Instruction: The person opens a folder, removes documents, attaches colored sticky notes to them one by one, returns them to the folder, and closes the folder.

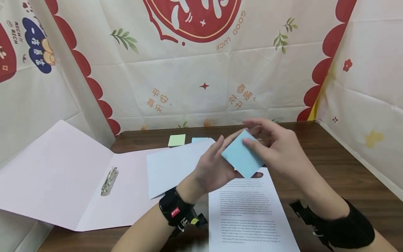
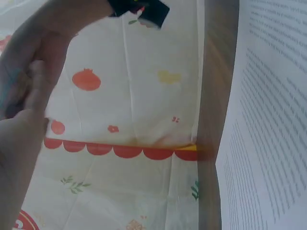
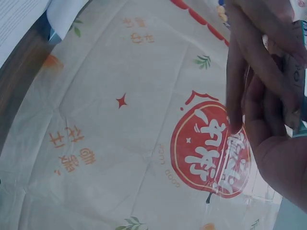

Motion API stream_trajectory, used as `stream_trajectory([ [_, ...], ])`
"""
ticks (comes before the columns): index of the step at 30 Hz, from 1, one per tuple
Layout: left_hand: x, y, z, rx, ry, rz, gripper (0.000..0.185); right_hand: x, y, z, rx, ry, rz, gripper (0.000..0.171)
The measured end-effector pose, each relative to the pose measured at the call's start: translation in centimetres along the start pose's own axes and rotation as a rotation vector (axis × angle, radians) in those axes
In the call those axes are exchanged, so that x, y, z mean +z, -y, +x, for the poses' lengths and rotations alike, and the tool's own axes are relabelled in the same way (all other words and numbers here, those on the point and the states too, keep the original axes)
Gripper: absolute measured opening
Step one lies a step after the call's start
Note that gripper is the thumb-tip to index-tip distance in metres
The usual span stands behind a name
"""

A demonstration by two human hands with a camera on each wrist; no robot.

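Observation:
A light blue sticky note pad point(image 1: 242, 154) is held up over the printed sheet point(image 1: 248, 210), tilted with one corner downward. My left hand point(image 1: 214, 168) supports it from below, palm up, its fingers stretched under the pad and its thumb apart from it. My right hand point(image 1: 280, 150) pinches the pad, thumb on the top face and fingers at the far edge. Both hands point(image 3: 268, 91) crowd the right side of the right wrist view, where only the pad's edge shows. The left wrist view has the hands at its left border, the pad mostly hidden.
An open pale pink folder point(image 1: 126, 189) with a metal clip point(image 1: 109, 181) lies at left. A blank white sheet point(image 1: 176, 171) overlaps it. Behind are a green sticky note pad point(image 1: 177, 140) and another blue piece point(image 1: 199, 139). Printed cloth point(image 1: 189, 70) walls the table point(image 1: 330, 168).

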State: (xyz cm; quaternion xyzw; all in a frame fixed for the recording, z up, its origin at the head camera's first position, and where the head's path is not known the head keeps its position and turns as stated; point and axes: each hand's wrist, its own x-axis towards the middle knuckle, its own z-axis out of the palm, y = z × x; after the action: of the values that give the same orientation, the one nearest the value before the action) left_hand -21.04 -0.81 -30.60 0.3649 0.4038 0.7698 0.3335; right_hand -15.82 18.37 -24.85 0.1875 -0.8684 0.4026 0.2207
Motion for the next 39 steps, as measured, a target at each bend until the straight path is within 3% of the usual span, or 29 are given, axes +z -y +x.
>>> stream_trajectory([
  [4, 0.0, -0.2, -0.4, 0.094, -0.093, 0.081, 0.060, -0.1, 0.1, -0.2, 0.101, -0.032, 0.056, 0.041],
  [8, 0.2, 0.2, -0.2, 0.080, -0.234, 0.152, 0.054, 0.2, 0.0, -0.2, 0.145, -0.028, 0.084, 0.030],
  [19, -0.4, 1.1, 0.3, 0.006, -0.383, 0.017, 0.045, 1.2, -0.1, -0.4, 0.074, -0.088, 0.102, 0.020],
  [23, -0.5, 0.9, 0.5, 0.024, -0.378, 0.018, 0.045, 1.5, -0.4, -0.4, -0.063, -0.124, -0.018, 0.021],
  [27, -0.4, 0.5, 0.5, 0.063, -0.365, 0.021, 0.045, 1.9, -0.8, -0.3, -0.347, -0.167, -0.268, 0.033],
  [31, -0.4, 0.2, 0.4, 0.070, -0.357, -0.007, 0.040, 1.9, -0.8, -0.2, -0.614, -0.095, -0.442, 0.062],
  [35, -0.3, 0.1, 0.2, 0.065, -0.305, -0.007, 0.037, 2.0, -0.7, -0.4, -0.720, -0.017, -0.536, 0.087],
  [39, -0.2, 0.2, 0.1, 0.056, -0.243, 0.017, 0.041, 1.9, -0.8, -0.4, -0.726, 0.011, -0.521, 0.081],
])
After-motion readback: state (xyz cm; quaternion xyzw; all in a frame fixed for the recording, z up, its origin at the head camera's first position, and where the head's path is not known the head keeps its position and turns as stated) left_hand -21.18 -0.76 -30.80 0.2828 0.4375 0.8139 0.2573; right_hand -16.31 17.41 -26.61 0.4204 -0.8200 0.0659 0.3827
